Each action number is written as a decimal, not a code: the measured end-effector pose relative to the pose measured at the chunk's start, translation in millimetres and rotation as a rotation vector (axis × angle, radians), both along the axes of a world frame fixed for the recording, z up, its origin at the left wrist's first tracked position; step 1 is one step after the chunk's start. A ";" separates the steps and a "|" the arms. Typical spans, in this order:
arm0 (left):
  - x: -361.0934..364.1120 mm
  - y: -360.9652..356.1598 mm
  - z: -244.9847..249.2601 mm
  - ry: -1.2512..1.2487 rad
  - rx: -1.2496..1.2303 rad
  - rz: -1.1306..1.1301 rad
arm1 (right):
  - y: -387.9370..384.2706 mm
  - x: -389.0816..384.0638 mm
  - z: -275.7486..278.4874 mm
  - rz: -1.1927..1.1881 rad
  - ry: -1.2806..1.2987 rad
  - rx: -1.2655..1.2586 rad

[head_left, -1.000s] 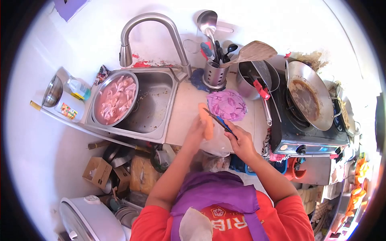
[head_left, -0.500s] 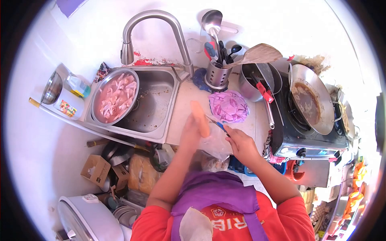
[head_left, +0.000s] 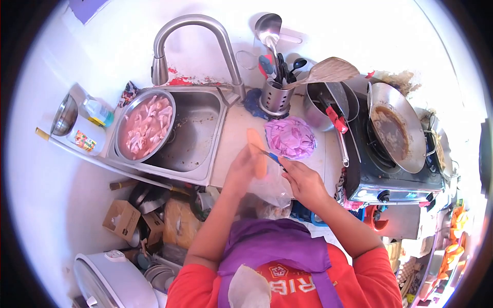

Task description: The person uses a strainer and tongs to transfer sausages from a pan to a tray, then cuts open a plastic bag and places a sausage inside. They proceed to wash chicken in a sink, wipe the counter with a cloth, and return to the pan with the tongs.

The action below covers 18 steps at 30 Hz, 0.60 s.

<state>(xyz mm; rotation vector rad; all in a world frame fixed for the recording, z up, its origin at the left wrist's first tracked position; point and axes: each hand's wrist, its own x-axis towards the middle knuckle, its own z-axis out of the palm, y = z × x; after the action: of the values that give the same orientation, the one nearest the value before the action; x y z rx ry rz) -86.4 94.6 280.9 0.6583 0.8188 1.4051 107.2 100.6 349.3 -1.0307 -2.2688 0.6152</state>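
My left hand (head_left: 242,169) is closed around the lower part of a peeled-looking carrot (head_left: 254,137), held upright over the counter. From the right, my right hand (head_left: 304,179) grips a small blue-handled blade (head_left: 275,157). Its thin grey end lies against the carrot's side; whether it is a knife or a peeler I cannot tell. Below both hands a clear plastic bag (head_left: 272,190) hangs at the counter's front edge. Just beyond my right hand sits a bunched pink patterned cloth cover (head_left: 291,137).
At left, a metal bowl of raw chicken pieces in water (head_left: 146,123) rests over the sink (head_left: 197,131). Behind the cloth stands a perforated utensil holder (head_left: 276,97). A pot (head_left: 318,110) and a wok (head_left: 393,128) by the stove (head_left: 395,187) occupy the right side.
The blade has moved up and left along the carrot, its tip now overlapping it. My right hand has shifted slightly left and up; the carrot stands more upright.
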 end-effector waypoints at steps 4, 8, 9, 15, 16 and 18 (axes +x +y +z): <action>-9.3 2.6 -4.1 -0.103 0.013 0.078 | -11.9 17.0 0.0 0.003 -0.133 -0.035; -20.3 3.8 -1.8 -0.147 -0.068 0.088 | -13.6 23.3 -7.0 0.026 -0.010 -0.006; -22.1 2.6 -3.2 -0.167 -0.088 0.071 | -13.7 21.2 -8.1 0.032 0.049 0.005; -12.0 4.2 -0.9 -0.337 -0.054 -0.012 | -8.9 8.7 -7.4 0.071 0.113 0.003; -12.1 4.6 -2.1 -0.342 -0.046 -0.016 | -9.0 8.3 -7.7 0.074 0.115 0.004; -12.7 5.2 -7.0 -0.353 -0.032 -0.020 | -10.1 7.6 -8.8 0.081 0.119 0.003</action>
<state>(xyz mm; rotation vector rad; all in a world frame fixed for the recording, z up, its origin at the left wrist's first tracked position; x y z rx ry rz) -99.2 99.8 273.9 0.3763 0.5512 1.4343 114.9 90.5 340.5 -0.8812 -2.2150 0.6878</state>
